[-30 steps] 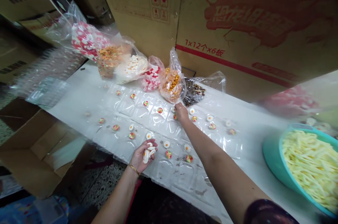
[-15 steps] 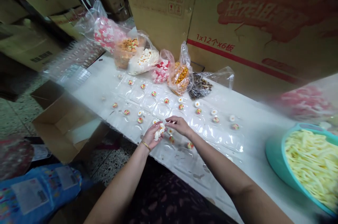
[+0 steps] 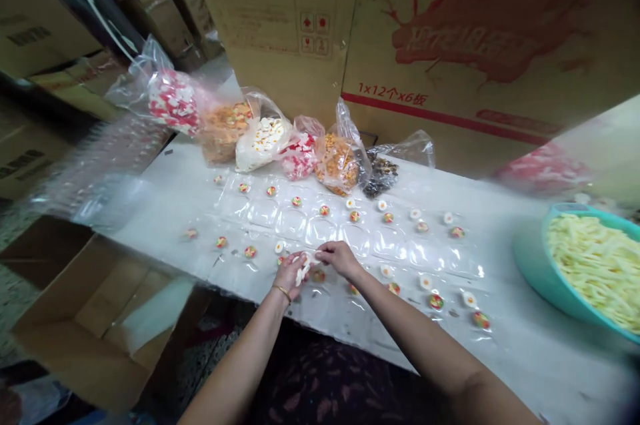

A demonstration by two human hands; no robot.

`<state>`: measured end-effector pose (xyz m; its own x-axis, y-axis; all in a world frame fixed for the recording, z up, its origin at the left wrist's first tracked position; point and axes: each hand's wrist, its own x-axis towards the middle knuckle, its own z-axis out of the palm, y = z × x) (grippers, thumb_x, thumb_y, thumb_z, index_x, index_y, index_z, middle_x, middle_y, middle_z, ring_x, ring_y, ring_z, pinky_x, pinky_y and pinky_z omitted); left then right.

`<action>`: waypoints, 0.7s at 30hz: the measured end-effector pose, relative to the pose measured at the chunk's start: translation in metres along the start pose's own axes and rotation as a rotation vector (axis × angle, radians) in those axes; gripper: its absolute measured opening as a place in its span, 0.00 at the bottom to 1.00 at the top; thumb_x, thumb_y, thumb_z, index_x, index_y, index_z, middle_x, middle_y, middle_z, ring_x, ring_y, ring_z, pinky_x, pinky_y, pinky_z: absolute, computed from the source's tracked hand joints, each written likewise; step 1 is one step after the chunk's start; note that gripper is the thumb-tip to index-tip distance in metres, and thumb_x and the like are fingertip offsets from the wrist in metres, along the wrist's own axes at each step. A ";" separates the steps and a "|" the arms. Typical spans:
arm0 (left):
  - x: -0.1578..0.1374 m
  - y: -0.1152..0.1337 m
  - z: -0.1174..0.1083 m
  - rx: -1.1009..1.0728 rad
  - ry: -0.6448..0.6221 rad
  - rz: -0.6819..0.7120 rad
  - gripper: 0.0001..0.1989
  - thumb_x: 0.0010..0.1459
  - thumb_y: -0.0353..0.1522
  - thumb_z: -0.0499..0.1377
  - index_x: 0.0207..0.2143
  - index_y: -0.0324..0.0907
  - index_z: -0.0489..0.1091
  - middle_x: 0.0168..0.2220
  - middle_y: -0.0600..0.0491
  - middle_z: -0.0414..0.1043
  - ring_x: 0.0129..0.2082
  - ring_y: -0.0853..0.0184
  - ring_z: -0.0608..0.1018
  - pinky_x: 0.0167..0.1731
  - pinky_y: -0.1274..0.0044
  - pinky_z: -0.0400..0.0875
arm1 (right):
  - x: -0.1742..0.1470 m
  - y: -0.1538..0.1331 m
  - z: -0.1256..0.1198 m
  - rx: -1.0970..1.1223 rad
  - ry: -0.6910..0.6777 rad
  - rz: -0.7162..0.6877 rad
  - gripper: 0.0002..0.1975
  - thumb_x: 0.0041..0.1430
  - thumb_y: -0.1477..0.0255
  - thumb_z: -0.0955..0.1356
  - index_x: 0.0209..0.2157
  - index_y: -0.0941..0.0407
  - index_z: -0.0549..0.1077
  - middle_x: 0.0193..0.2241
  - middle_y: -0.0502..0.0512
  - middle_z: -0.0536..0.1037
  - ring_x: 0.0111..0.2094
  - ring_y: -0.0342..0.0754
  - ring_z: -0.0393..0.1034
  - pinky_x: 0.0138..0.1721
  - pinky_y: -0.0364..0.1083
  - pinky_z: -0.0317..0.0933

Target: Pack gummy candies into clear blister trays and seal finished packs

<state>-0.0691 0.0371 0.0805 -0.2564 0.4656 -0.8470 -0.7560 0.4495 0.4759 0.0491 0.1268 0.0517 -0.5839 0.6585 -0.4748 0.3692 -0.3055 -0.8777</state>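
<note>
My left hand (image 3: 293,271), with a bracelet at the wrist, is closed around a small pile of white fried-egg pieces (image 3: 302,273). The fingertips of my right hand (image 3: 341,259) are pinched together beside it, at the edge of a white piece. Both hands are just above clear plastic trays (image 3: 320,230) with round-edged compartments. In many compartments lies a colourful round piece (image 3: 325,210). White fried-egg pieces (image 3: 386,271) with orange centres lie near some of them, mostly in the right part of both rows.
Bags of small pieces line the back, among them an egg-piece bag (image 3: 268,138) and a yellow-piece bag (image 3: 340,161). A turquoise basin (image 3: 535,278) of pale strips stands right. Large cartons (image 3: 440,125) rise behind. An opened carton (image 3: 95,318) and stacked clear trays (image 3: 95,158) are left.
The view has shifted, so the table's things sit lower in it. My right fingertips have closed at a white piece beside my left hand, which still holds the pile.
</note>
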 end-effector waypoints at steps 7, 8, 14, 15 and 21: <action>0.010 0.073 -0.080 -0.004 -0.003 -0.122 0.09 0.47 0.26 0.60 0.33 0.38 0.64 0.24 0.54 0.69 0.23 0.71 0.75 0.12 0.87 0.60 | 0.079 -0.026 -0.005 -0.494 0.526 -0.039 0.09 0.51 0.73 0.62 0.31 0.56 0.75 0.31 0.54 0.76 0.34 0.46 0.68 0.38 0.44 0.59; 0.011 0.079 -0.088 -0.009 0.003 -0.128 0.09 0.47 0.26 0.60 0.32 0.38 0.64 0.24 0.55 0.69 0.23 0.71 0.75 0.12 0.87 0.61 | 0.091 -0.028 -0.006 -0.577 0.562 -0.045 0.11 0.53 0.74 0.61 0.32 0.57 0.75 0.34 0.55 0.75 0.37 0.46 0.67 0.40 0.44 0.58; 0.013 0.091 -0.114 -0.023 0.035 -0.149 0.11 0.47 0.26 0.60 0.35 0.40 0.64 0.27 0.56 0.68 0.24 0.72 0.75 0.12 0.87 0.62 | 0.131 -0.022 -0.001 -1.165 0.444 0.010 0.15 0.58 0.78 0.55 0.40 0.58 0.70 0.41 0.57 0.70 0.42 0.46 0.61 0.39 0.42 0.54; 0.013 0.091 -0.115 -0.024 0.035 -0.153 0.11 0.47 0.26 0.60 0.35 0.40 0.65 0.27 0.56 0.68 0.24 0.72 0.75 0.12 0.87 0.62 | 0.132 -0.020 0.001 -1.196 0.417 0.015 0.15 0.57 0.79 0.56 0.40 0.59 0.70 0.40 0.58 0.70 0.42 0.47 0.60 0.39 0.42 0.53; 0.013 0.090 -0.103 -0.048 0.025 -0.160 0.10 0.48 0.25 0.59 0.34 0.39 0.64 0.27 0.54 0.68 0.26 0.71 0.76 0.13 0.87 0.62 | 0.123 -0.020 -0.005 -1.220 0.339 -0.020 0.16 0.54 0.82 0.58 0.42 0.61 0.69 0.42 0.62 0.69 0.42 0.51 0.60 0.40 0.47 0.53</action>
<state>-0.2027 0.0045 0.0881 -0.1452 0.3720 -0.9168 -0.8161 0.4789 0.3235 -0.0266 0.2168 0.0113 -0.4495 0.8537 -0.2631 0.8926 0.4179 -0.1691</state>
